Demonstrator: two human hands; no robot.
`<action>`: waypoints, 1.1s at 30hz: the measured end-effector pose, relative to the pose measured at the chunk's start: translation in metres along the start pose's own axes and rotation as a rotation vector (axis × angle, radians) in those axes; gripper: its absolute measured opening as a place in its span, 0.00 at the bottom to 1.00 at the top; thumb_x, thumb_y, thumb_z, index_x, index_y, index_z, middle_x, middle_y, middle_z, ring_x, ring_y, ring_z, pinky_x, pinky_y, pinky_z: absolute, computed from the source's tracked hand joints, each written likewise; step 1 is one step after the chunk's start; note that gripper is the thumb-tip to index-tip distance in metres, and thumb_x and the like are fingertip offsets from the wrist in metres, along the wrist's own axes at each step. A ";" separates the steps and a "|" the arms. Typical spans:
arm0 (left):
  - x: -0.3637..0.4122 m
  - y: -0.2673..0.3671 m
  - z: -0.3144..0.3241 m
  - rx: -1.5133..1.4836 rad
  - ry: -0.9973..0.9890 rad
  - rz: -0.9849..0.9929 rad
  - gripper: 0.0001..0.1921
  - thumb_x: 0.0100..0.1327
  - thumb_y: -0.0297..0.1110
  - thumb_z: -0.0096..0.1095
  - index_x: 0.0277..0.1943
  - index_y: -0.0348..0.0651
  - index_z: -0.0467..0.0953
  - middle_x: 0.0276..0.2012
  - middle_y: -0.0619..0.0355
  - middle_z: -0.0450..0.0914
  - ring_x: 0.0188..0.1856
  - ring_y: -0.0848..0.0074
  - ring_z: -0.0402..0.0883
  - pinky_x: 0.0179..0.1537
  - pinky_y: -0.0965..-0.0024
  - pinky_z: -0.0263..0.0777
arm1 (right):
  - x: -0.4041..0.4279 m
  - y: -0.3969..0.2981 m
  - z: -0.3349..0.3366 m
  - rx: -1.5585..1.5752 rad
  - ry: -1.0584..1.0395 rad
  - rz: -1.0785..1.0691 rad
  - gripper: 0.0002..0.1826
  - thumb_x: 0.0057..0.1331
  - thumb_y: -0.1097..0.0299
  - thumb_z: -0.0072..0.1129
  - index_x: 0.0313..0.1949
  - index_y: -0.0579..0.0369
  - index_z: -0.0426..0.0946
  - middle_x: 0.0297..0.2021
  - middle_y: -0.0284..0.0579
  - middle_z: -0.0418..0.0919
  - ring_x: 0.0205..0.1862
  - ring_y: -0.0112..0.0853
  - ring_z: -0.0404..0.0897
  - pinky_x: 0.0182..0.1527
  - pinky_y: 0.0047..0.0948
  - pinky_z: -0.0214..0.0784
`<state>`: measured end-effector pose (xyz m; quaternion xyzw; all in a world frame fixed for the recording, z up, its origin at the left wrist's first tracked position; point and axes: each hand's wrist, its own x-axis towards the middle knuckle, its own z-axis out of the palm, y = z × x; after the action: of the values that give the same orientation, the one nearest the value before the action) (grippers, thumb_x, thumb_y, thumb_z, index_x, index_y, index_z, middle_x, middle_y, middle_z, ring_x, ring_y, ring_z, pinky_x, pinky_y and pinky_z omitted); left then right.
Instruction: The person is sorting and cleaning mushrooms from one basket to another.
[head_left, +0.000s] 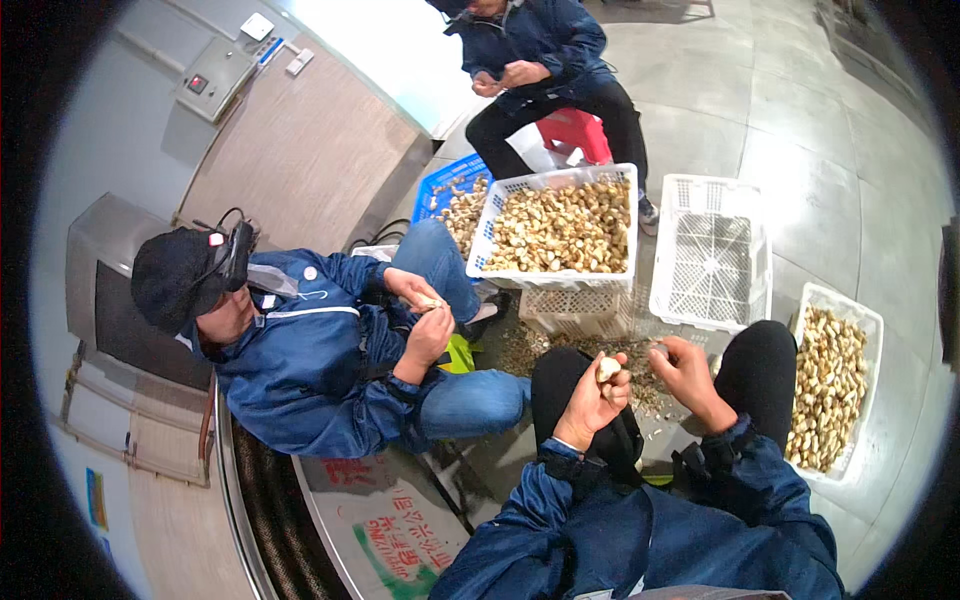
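Between finger and thumb my left hand (597, 399) holds a pale mushroom piece (608, 368), raised over my left knee. My right hand (688, 379) is to the right of it, apart from the piece, with its thumb and index finger pinched together; a small dark thing shows at the fingertips, too small to name. Beyond my knees a white plastic crate (559, 278) full of brown and whitish mushroom pieces (562, 225) rests on another crate. To my right a white basket (870, 390) holds more pale pieces (829, 390).
A co-worker in a blue jacket (315, 375) sits close on my left, another (536, 52) on a red stool (576, 135) ahead. A white crate (759, 255) and a blue crate (429, 187) stand on the floor. Brown scraps (540, 349) litter the floor between us. A printed sack (367, 517) lies lower left.
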<state>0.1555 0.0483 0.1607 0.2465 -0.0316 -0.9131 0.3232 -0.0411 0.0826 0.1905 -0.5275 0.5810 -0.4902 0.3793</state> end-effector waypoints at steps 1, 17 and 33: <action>-0.001 0.004 -0.001 -0.021 0.081 0.029 0.19 0.74 0.47 0.44 0.53 0.42 0.75 0.36 0.53 0.79 0.27 0.77 0.73 0.25 0.77 0.70 | 0.000 0.002 0.000 -0.016 -0.002 0.023 0.13 0.63 0.66 0.61 0.30 0.65 0.73 0.20 0.47 0.70 0.24 0.24 0.67 0.26 0.32 0.60; 0.066 0.370 0.029 1.456 0.363 1.115 0.36 0.56 0.22 0.70 0.64 0.31 0.56 0.55 0.42 0.69 0.49 0.65 0.78 0.49 0.64 0.76 | 0.004 -0.006 0.000 0.018 -0.063 0.114 0.11 0.63 0.70 0.60 0.29 0.67 0.73 0.21 0.45 0.71 0.25 0.25 0.69 0.28 0.29 0.62; 0.274 0.290 -0.087 2.428 0.863 0.294 0.14 0.64 0.30 0.60 0.52 0.38 0.75 0.51 0.45 0.76 0.51 0.53 0.77 0.52 0.52 0.74 | 0.028 -0.009 -0.002 0.039 -0.219 0.303 0.08 0.60 0.73 0.62 0.31 0.67 0.77 0.27 0.49 0.77 0.30 0.36 0.77 0.34 0.32 0.68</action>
<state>0.1802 -0.3376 0.0295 0.6469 -0.7550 -0.1043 -0.0251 -0.0449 0.0561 0.2021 -0.4766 0.5993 -0.3785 0.5200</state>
